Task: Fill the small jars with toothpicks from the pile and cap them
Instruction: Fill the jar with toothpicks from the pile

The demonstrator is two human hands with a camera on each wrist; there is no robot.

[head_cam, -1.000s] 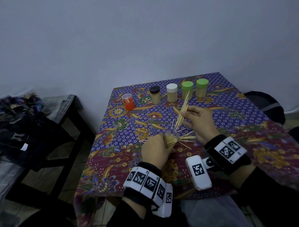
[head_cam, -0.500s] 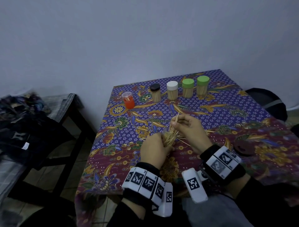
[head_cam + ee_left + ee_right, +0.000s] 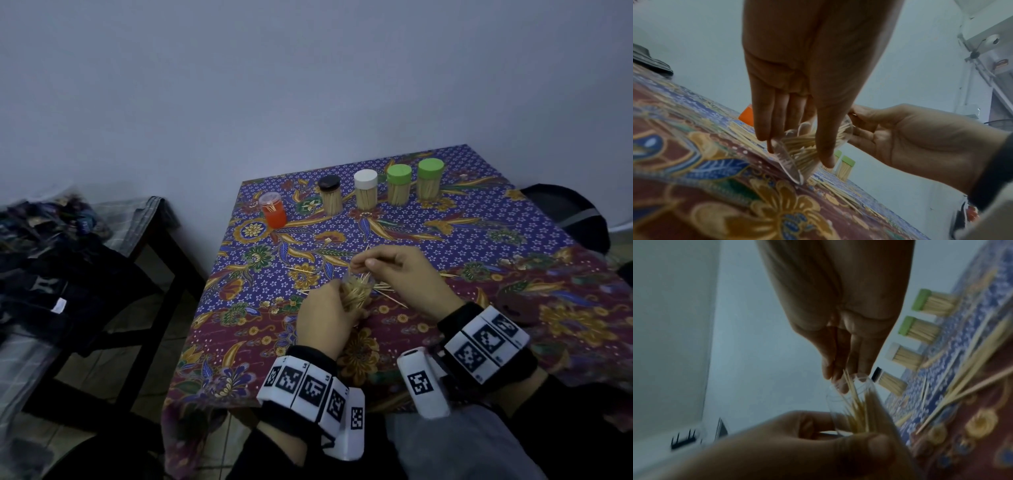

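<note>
At the near edge of the table, where the batik tablecloth (image 3: 359, 359) hangs over the side, the left hand (image 3: 323, 317) wraps fingers and thumb round a clear open jar (image 3: 356, 291) half full of toothpicks, tilted with its base on the cloth. Just above the jar's mouth the right hand (image 3: 404, 274) hovers with its fingertips (image 3: 842, 386) bunched over the rim; a few toothpicks stand up under them, but blur hides whether they are pinched. Loose toothpicks (image 3: 387, 287) lie scattered on the cloth right beside and beyond the jar, under the right palm. To the right, near the right wrist, a dark round lid (image 3: 519, 308) rests flat on the cloth. Past the hands a broad stretch of cloth lies bare up to the far edge, where five jars stand in a row close to the wall: an orange jar (image 3: 273, 210) with a clear top at the left, then a black-capped jar (image 3: 330, 197), a white-capped jar (image 3: 365, 190), and two green-capped jars (image 3: 399, 185), each packed with toothpicks. Left of the table, across a narrow gap, a dark bench (image 3: 102, 260) carries heaped clothing. A dark chair back (image 3: 568, 212) sits off the far right corner.
</note>
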